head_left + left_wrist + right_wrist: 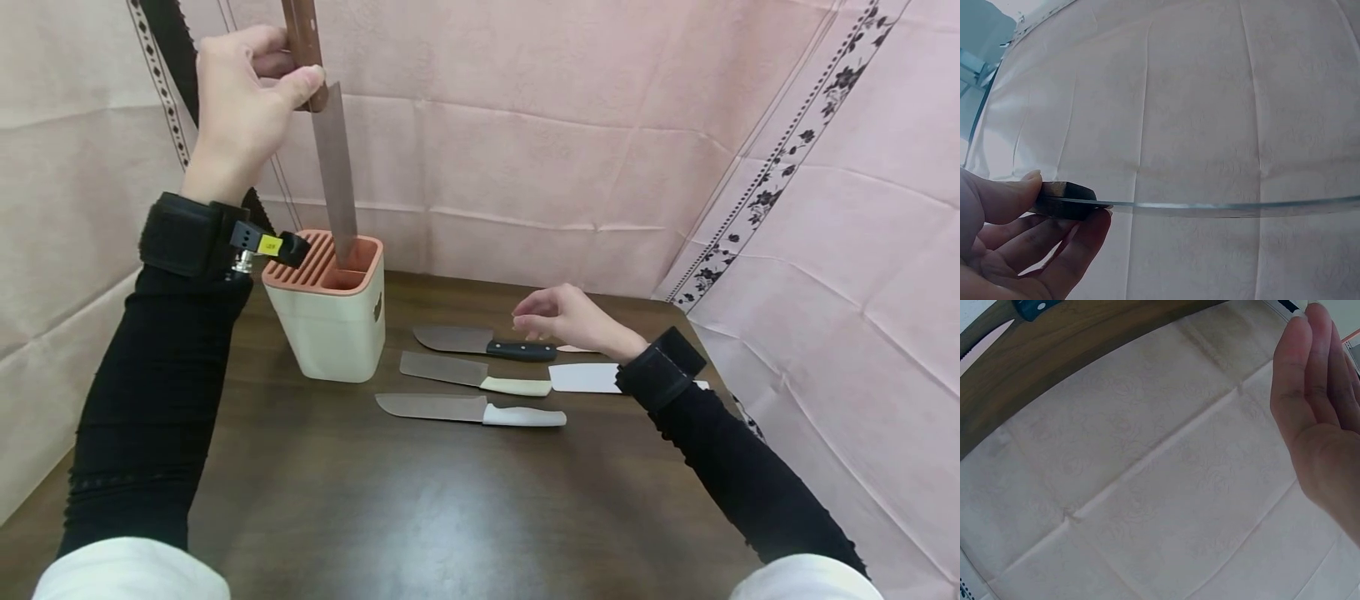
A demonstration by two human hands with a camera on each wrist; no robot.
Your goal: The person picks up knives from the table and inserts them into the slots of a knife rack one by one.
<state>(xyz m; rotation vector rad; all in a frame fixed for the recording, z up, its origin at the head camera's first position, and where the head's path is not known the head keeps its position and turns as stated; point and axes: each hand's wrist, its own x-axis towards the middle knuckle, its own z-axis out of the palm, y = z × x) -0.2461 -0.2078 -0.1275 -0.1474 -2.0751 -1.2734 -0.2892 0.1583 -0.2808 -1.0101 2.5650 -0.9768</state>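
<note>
My left hand [243,104] pinches the brown wooden handle of a knife [334,167] between thumb and fingers. The blade hangs nearly upright, its lower end at the large compartment of a cream knife block [337,342] with a salmon slotted top. In the left wrist view the blade shows edge-on beyond the fingers. My right hand [573,318] hovers, loosely bent and holding nothing, by a black-handled knife [453,338]. Below that lie a cream-handled knife [442,367] and a white-handled knife [431,406], blades to the left.
A white blade [581,377] lies partly under my right wrist, and another pale piece [573,348] shows beneath the hand. The brown table [360,500] ends at pink cloth walls [510,167] at the back and sides.
</note>
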